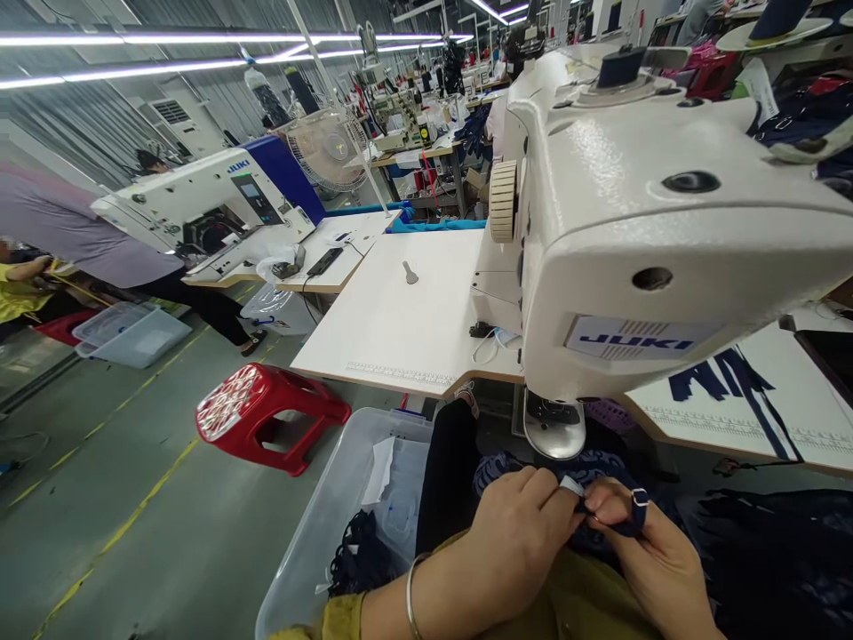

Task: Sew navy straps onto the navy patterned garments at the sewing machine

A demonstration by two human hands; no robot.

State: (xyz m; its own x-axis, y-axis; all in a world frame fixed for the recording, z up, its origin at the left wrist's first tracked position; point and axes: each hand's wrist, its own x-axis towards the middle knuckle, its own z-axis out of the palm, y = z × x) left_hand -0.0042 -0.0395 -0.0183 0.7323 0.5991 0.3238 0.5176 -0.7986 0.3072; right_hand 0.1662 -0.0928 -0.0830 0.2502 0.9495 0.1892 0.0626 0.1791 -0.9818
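Observation:
My left hand point(523, 542), with a bangle on the wrist, is closed in a pinch just below the sewing machine's head. Facing it, my right hand point(657, 560) is closed on a narrow navy strap point(623, 526) with a small ring-like slider point(640, 500). The fingertips of both hands meet at the strap's end. A small whitish piece point(571, 485) shows at my left fingertips; whether it is a label or a finger wrap is unclear. Behind the hands, a dark blue patterned garment point(497, 467) lies on my lap under the machine's rounded metal plate point(554, 431).
The white sewing machine point(666, 222) fills the right. Navy strips point(733, 382) lie on its right table. A clear plastic bin point(299, 542) with dark straps stands at my left, near a red stool point(267, 418). Another machine point(213, 209) and a person point(93, 231) are farther left.

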